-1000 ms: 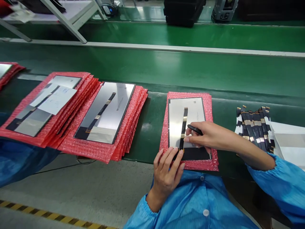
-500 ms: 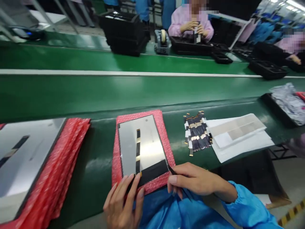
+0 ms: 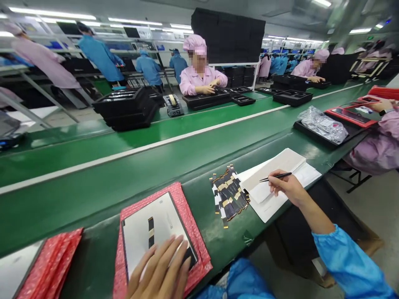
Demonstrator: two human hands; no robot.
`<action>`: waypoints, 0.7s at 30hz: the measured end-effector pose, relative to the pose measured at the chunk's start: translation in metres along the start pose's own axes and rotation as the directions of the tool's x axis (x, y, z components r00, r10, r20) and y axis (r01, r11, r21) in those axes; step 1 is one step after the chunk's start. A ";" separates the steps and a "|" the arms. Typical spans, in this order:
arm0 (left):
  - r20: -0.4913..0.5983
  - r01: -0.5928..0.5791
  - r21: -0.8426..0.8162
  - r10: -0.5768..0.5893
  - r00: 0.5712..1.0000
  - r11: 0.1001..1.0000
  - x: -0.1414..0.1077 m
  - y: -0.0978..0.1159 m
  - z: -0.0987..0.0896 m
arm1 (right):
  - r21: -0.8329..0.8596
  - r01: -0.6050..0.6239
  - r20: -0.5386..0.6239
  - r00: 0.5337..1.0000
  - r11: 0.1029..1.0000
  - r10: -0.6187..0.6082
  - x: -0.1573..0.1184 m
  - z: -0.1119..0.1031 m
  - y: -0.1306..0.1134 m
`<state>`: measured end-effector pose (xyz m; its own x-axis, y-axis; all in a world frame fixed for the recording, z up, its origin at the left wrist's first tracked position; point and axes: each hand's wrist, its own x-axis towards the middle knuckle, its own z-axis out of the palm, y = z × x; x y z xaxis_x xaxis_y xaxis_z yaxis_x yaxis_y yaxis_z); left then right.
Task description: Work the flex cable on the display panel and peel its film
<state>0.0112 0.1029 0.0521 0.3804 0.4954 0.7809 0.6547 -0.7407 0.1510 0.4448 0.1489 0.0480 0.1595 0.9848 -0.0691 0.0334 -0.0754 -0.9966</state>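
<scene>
The left hand [image 3: 160, 270] lies flat, fingers spread, on the display panel [image 3: 149, 234], which rests on red bubble wrap [image 3: 199, 249] at the table's near edge. The right hand [image 3: 285, 187], fingers pinched on what look like black tweezers [image 3: 276, 177], rests on white sheets [image 3: 274, 172] beside a pile of flex cables [image 3: 229, 193].

Left hand [image 3: 160, 272] flat on panel [image 3: 149, 234]; right hand [image 3: 285, 187] pinches tweezers [image 3: 276, 177] over white sheets [image 3: 274, 176].
</scene>
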 end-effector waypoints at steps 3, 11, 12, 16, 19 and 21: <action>0.322 -0.148 0.086 0.113 0.940 0.985 0.046 0.010 0.032 | -0.069 -0.032 0.004 0.999 0.997 0.032 0.023 -0.013 0.000; 0.332 -0.580 0.017 0.542 0.772 0.815 0.108 0.056 0.154 | -0.201 -0.069 -0.020 0.998 0.977 0.067 0.057 -0.006 0.000; 0.325 -0.588 0.027 0.549 0.770 0.808 0.107 0.060 0.162 | -0.200 -0.062 -0.026 0.998 0.978 0.058 0.058 -0.006 -0.001; 0.316 -0.592 0.038 0.552 0.772 0.805 0.100 0.062 0.172 | -0.159 -0.046 -0.047 0.998 0.986 0.039 0.054 -0.001 -0.009; 0.312 -0.585 0.050 0.544 0.779 0.809 0.097 0.059 0.171 | -0.113 -0.059 -0.052 0.997 0.992 0.053 0.049 0.002 -0.015; 0.315 -0.581 0.057 0.538 0.782 0.812 0.097 0.059 0.171 | -0.097 -0.066 -0.042 0.997 0.993 0.062 0.047 0.002 -0.017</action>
<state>0.1982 0.1848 0.0332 0.8551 0.1321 0.5014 0.3478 -0.8634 -0.3655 0.4500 0.1969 0.0617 0.2025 0.9707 -0.1291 0.1184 -0.1552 -0.9808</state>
